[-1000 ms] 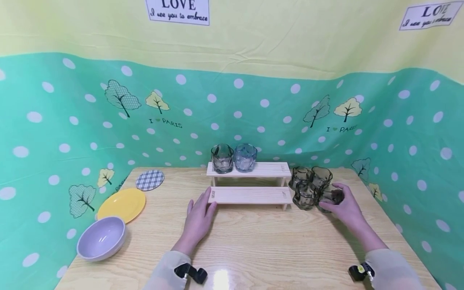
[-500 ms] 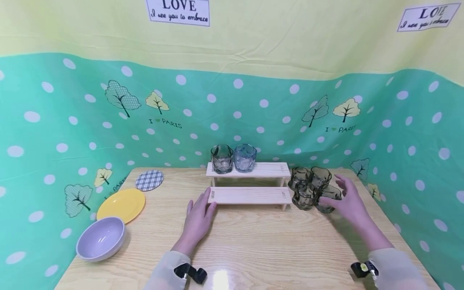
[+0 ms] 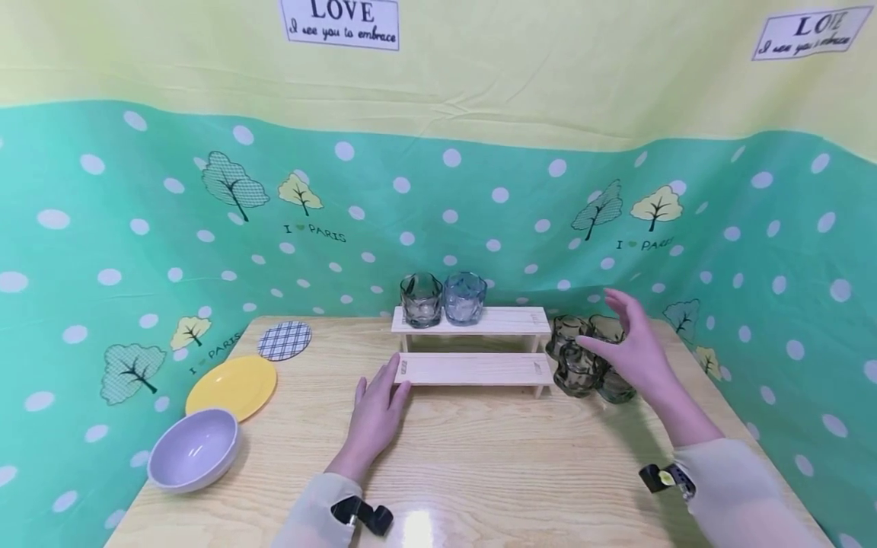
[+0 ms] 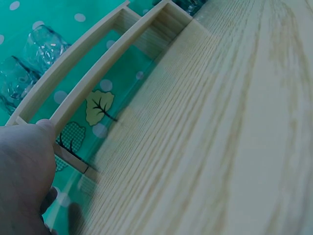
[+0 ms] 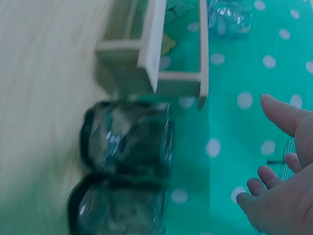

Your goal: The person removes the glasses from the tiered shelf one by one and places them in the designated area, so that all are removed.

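Observation:
My right hand [image 3: 633, 354] is raised over a cluster of smoky, wavy-sided drinking glasses [image 3: 577, 371], thumb and fingers spread with nothing between them. In the right wrist view that hand [image 5: 283, 186] is off to the side of two of these glasses [image 5: 127, 139]. My left hand [image 3: 377, 411] rests at the left end of the lower wooden shelf [image 3: 473, 368], and the left wrist view shows its thumb at the front corner. Behind, the upper shelf [image 3: 510, 320] carries a grey glass [image 3: 421, 301] and a blue glass [image 3: 466, 298] side by side on its left half.
Along the table's left side are a checked round coaster [image 3: 285, 340], a yellow plate [image 3: 233, 387] and a lilac bowl [image 3: 194, 450]. A green and yellow printed cloth [image 3: 438, 205] hangs behind and at both sides of the wooden table [image 3: 493, 472].
My right hand has let go of the front right smoky glass, then risen and shifted left over the cluster. That glass stays in its spot. The left hand keeps its place.

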Motion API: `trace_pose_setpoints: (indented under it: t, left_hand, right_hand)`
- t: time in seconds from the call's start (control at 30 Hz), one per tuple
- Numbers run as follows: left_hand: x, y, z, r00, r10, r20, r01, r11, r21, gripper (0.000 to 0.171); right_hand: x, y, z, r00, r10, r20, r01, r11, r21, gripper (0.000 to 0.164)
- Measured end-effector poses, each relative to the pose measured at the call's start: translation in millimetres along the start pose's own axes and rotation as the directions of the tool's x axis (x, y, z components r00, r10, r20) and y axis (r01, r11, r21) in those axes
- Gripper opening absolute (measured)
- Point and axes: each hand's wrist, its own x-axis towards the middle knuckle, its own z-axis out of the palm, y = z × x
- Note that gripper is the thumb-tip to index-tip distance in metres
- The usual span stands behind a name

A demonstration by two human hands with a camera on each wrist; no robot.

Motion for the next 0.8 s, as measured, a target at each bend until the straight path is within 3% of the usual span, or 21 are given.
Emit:
trace_pose_setpoints:
  t: [0.2,0.4,0.8]
  left_hand:
    - [0.5,1.6,0.2,1.000,-0.001,0.002,0.001,1.000,-0.010,0.065]
    - [0.8,1.3,-0.2,1.000,0.000,0.000,0.000,1.000,-0.008,0.065]
    - [0.1,-0.3,0.0,1.000,-0.003,-0.002,0.003,1.000,-0.004,0.065]
  right_hand:
    - [12.1,-22.2,23.6,0.999,-0.030,0.028,0.029,0.999,0.024,0.111]
    - [26.4,-42.7,49.4,0.995,-0.060,0.080,0.050,0.992,0.113,0.108]
    - [46.3,-62.2,100.2,0.987,-0.092,0.129,0.065,0.978,0.198,0.105]
